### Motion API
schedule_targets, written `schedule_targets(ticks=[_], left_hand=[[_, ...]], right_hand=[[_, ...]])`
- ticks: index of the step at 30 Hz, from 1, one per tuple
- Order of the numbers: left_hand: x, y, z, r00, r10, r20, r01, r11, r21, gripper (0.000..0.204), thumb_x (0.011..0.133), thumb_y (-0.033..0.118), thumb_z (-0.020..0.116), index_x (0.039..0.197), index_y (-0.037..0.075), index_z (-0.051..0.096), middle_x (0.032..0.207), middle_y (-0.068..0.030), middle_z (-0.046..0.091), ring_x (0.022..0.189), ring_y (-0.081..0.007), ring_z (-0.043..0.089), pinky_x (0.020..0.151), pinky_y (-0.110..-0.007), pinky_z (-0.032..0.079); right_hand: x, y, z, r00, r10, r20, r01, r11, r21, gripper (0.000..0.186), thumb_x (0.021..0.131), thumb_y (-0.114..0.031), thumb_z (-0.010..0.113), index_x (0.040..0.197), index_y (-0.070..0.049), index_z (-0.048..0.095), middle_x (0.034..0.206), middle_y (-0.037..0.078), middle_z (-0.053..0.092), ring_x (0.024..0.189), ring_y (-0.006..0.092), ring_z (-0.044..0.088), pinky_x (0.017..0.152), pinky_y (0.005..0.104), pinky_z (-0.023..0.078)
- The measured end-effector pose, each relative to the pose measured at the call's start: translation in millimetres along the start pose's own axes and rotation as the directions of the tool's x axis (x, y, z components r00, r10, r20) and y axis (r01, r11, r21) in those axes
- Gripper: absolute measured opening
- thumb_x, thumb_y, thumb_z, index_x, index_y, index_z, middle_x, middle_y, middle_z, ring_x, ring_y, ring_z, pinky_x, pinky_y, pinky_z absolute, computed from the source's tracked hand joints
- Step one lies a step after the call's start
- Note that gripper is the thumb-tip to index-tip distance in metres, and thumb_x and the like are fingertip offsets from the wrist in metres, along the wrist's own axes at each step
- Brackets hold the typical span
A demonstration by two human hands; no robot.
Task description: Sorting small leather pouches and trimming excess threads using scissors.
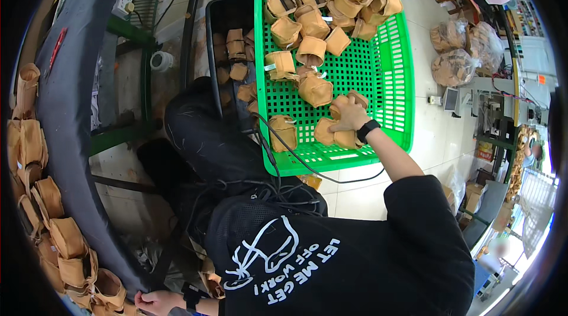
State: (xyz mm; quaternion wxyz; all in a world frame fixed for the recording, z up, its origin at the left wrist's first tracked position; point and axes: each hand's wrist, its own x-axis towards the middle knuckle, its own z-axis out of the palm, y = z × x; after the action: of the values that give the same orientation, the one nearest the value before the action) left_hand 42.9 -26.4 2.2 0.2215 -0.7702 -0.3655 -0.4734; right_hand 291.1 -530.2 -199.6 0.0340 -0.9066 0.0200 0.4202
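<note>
The right hand reaches over the near right corner of a bright green, rectangular lattice-walled plastic crate, fingers bent down over a cluster of small, boxy tan fabric pouches. It touches them from above, probably because the upright walls make a top approach the easy one; whether the fingers clench one pouch or merely rest there, I cannot tell.

More tan pouches lie heaped toward the crate's far edge, tumbled at all angles, some with open mouths up; the walls presumably keep such loose pieces together. Just beside the crate's left edge, a deep black plastic bin holds others.

The left hand is well apart, by the near end of a long, dark-covered worktop, its fingers curled; what, if anything, they grip is not clear. Along that worktop's left edge, further tan pouches crowd in a row, likely kept there within arm's reach.
</note>
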Motion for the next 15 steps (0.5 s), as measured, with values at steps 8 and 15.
schedule_targets(ticks=[8,15], left_hand=[[-1.4,-8.1,1.8,1.0,0.012,-0.023,-0.012,1.0,0.01,0.021,0.086,0.018,0.045,0.07,0.01,0.056,0.062,-0.0078,0.056,0.054,-0.0278,0.051,0.054,-0.038,0.041],[-9.7,-51.0,9.1,0.987,-0.131,0.098,0.127,0.991,0.039,0.016,0.076,0.004,0.046,0.076,0.008,0.062,0.073,-0.0043,0.061,0.063,-0.0198,0.057,0.059,-0.029,0.045]], right_hand=[[0.0,-58.2,9.1,0.996,0.088,0.004,-0.072,0.844,-0.532,0.104,0.047,-0.076,0.066,0.131,-0.019,0.041,0.126,0.022,0.039,0.105,0.0429,0.046,0.075,0.0495,0.043],[10.9,-69.4,46.9,0.997,0.022,-0.079,-0.07,0.723,-0.687,0.039,0.082,-0.04,0.053,0.12,-0.033,0.051,0.125,0.019,0.039,0.105,0.0467,0.044,0.055,0.0438,0.053]])
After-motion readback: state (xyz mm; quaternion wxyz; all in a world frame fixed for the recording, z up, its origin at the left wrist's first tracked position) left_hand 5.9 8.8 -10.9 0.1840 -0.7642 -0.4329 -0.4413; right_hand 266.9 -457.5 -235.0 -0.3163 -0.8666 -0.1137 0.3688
